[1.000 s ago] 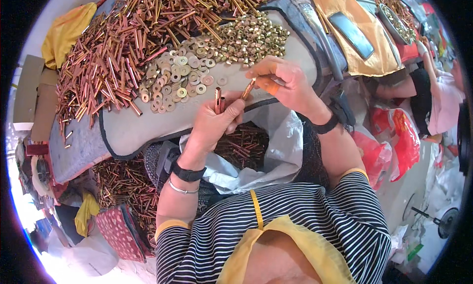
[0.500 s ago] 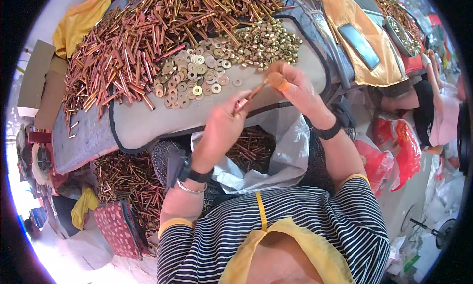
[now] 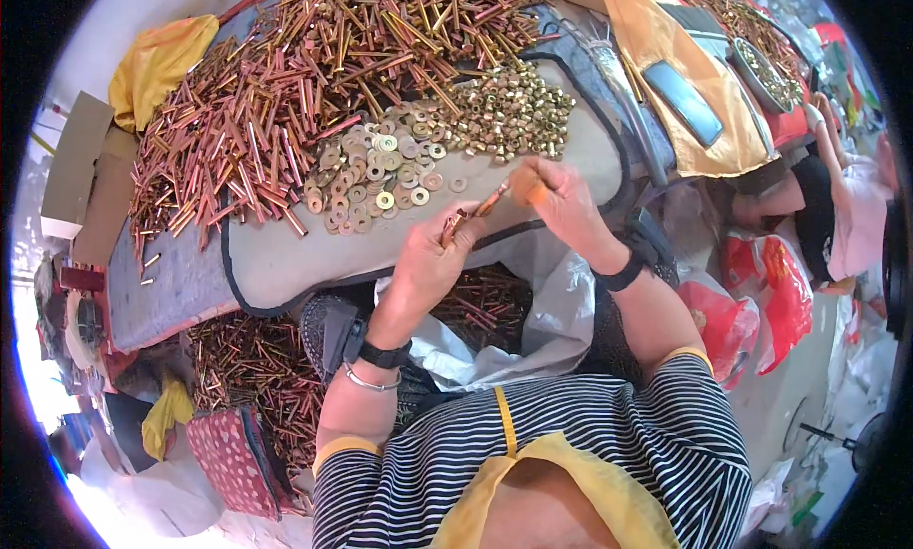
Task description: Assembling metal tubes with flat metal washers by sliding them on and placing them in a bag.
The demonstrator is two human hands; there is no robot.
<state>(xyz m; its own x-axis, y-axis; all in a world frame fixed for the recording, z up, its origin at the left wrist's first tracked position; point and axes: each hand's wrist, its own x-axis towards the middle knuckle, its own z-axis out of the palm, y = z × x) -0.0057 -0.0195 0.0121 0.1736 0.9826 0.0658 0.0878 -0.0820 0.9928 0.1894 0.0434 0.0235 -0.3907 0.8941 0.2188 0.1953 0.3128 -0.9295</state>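
My left hand (image 3: 425, 268) is closed round a copper-coloured metal bolt (image 3: 491, 203) that slants up toward the right. A shiny tube-like piece (image 3: 454, 226) shows between my left thumb and fingers. At the bolt's upper end, the fingertips of my right hand (image 3: 563, 209) are pinched together, with orange covers on them; they are slightly blurred, and any small part inside them is hidden. Just beyond both hands, on the grey mat (image 3: 285, 254), lie a heap of flat round washers (image 3: 366, 173) and a heap of small brass-coloured nuts (image 3: 509, 111).
A large pile of copper-coloured rods (image 3: 314, 83) covers the table's far side. Below the table edge, a white plastic sack (image 3: 561, 311) on my lap holds more rods. A phone (image 3: 683, 102) lies on orange cloth at right. Red plastic bags (image 3: 770, 302) stand beyond my right arm.
Both hands have shifted slightly down in the picture, along with a small tilt of the whole view. The right fingers have turned at the bolt's end, and the left grip shows more of the tube-like piece.
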